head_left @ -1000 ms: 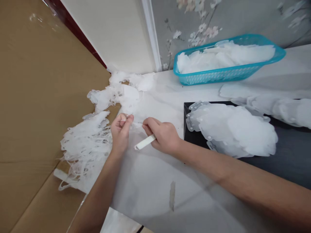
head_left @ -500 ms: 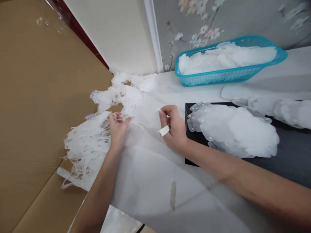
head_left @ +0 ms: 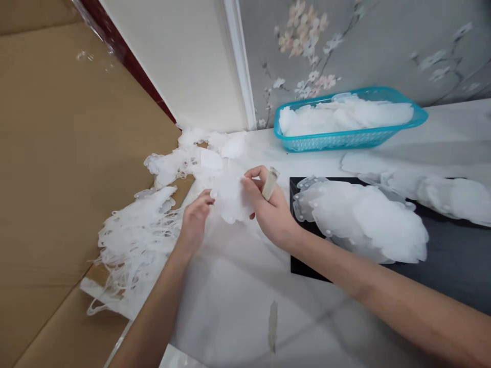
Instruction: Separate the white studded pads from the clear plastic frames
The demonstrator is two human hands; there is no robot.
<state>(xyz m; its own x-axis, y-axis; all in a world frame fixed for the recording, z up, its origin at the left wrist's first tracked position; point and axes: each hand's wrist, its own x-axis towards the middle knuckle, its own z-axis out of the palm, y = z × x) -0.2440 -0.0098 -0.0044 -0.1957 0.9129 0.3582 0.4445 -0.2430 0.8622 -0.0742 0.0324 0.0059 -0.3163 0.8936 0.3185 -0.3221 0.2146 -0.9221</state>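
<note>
Two bare hands meet over the white desk (head_left: 226, 291), one thin whitish piece (head_left: 231, 202) between them, just above or on the surface; which of the two cannot be told. The right hand (head_left: 264, 204) has its grip closed on the piece's right edge, thumb and forefinger pinching it and covering that edge. A pale stick (head_left: 270, 184) juts up from the same hand, its lower end hidden by the fingers. The left hand (head_left: 197, 217) is curled at the piece's left edge; whether its grip is closed on that edge cannot be made out.

Near the left forearm, a heap of stringy white scraps (head_left: 134, 240) is too tangled to separate, partly hidden behind the arm. A pile of white pieces (head_left: 368, 220) covers much of a black board (head_left: 456, 266), which the right frame edge cuts off, along with a row of similar pieces (head_left: 433, 191). More whitish pieces (head_left: 345, 116) hide the floor of the blue basket (head_left: 345, 140). Both forearms run out of frame.
</note>
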